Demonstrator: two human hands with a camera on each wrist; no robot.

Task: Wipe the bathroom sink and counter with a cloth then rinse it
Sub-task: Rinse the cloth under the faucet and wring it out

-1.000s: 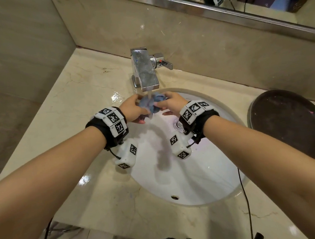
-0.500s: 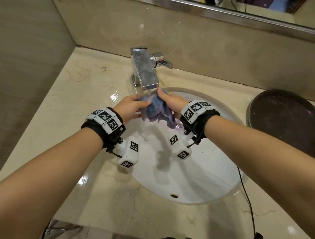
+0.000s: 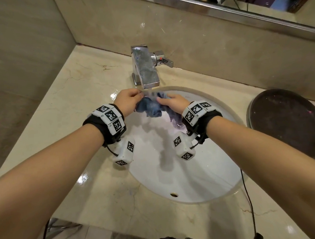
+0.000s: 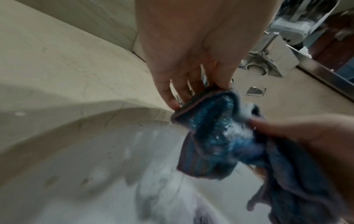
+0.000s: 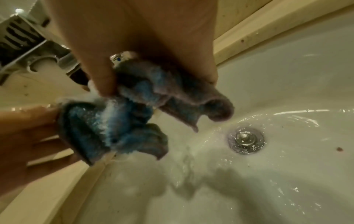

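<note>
The white oval sink basin [image 3: 194,173] holds running water and a round chrome drain [image 5: 245,141]. At its 12 o'clock, under the square chrome faucet [image 3: 145,67], the left hand [image 3: 128,102] and right hand [image 3: 174,103] each pinch the wet, nubby blue microfibre cloth [image 3: 152,108]. A dark round tray [image 3: 292,123] sits at 3 o'clock on the marble counter [image 3: 57,108].

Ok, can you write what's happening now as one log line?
step: rinsing | cloth: under running faucet, over sink | left hand: holds cloth | right hand: holds cloth
</note>
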